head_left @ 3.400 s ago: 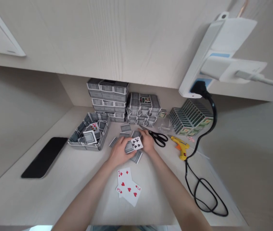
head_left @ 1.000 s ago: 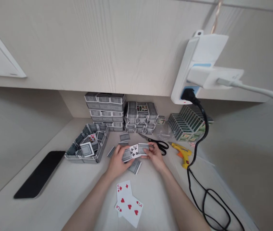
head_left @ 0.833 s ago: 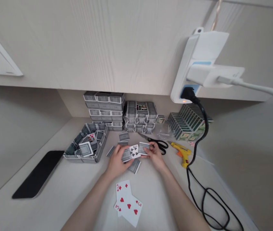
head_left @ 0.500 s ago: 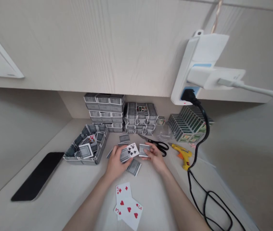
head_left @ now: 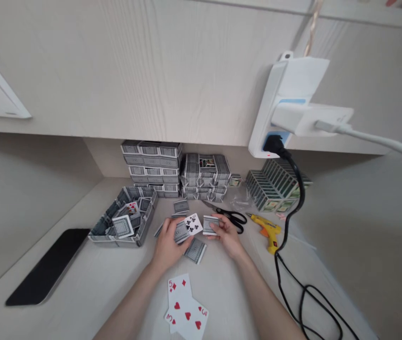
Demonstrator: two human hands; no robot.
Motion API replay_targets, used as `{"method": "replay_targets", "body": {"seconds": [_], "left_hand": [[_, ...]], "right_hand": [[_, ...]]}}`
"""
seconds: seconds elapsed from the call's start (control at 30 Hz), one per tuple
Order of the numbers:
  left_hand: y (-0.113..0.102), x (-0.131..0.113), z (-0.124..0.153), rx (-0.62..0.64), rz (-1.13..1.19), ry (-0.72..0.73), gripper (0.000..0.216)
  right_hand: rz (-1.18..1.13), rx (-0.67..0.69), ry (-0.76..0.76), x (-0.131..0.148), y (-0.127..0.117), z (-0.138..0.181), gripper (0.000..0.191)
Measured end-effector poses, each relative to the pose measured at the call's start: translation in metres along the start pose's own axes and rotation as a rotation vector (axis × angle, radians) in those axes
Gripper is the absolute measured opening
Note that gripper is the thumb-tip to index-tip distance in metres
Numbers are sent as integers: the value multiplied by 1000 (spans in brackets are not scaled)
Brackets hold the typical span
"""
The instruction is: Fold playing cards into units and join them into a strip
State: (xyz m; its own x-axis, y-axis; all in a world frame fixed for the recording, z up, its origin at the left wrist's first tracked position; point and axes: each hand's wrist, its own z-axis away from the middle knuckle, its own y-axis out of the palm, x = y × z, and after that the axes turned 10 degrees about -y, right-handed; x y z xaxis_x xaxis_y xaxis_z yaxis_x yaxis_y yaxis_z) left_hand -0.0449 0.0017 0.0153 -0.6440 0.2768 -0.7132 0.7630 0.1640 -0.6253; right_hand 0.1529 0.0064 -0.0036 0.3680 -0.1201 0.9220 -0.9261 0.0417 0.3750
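Note:
In my left hand point(head_left: 168, 246) are playing cards; a grey patterned card back point(head_left: 181, 231) shows beside a face-up club card point(head_left: 193, 224). My right hand point(head_left: 227, 234) pinches a grey-backed folded card point(head_left: 210, 225) between thumb and fingers, a little to the right of the club card and apart from it. Below the hands, a grey-backed card piece point(head_left: 195, 250) lies on the table. Nearer to me, a five of diamonds point(head_left: 177, 288) is partly covered by a three of hearts point(head_left: 191, 317). Another grey card piece point(head_left: 181, 206) lies beyond my left hand.
A card-built tray point(head_left: 115, 242) holding loose cards stands at left, near a black phone-like slab point(head_left: 47, 267). Card-built boxes point(head_left: 153, 163) are stacked behind. Black-handled scissors point(head_left: 234, 218), a yellow glue gun point(head_left: 269, 231) and a black cable point(head_left: 298, 189) lie at right, below a power strip point(head_left: 275, 101).
The view has shifted slightly. Both hands keep nearly the same pose, with the cards still held close together and a gap between them.

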Motion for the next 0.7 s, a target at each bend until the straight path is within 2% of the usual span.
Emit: {"method": "replay_targets", "body": {"seconds": [0.2,0.7], "left_hand": [[2,1,0,-16,-10,-4,40],[1,1,-1,69,1,-3,39]], "right_hand": [[10,-7,-16,0,2,1,39],[71,-24,-8,-2,4,0,43]]}}
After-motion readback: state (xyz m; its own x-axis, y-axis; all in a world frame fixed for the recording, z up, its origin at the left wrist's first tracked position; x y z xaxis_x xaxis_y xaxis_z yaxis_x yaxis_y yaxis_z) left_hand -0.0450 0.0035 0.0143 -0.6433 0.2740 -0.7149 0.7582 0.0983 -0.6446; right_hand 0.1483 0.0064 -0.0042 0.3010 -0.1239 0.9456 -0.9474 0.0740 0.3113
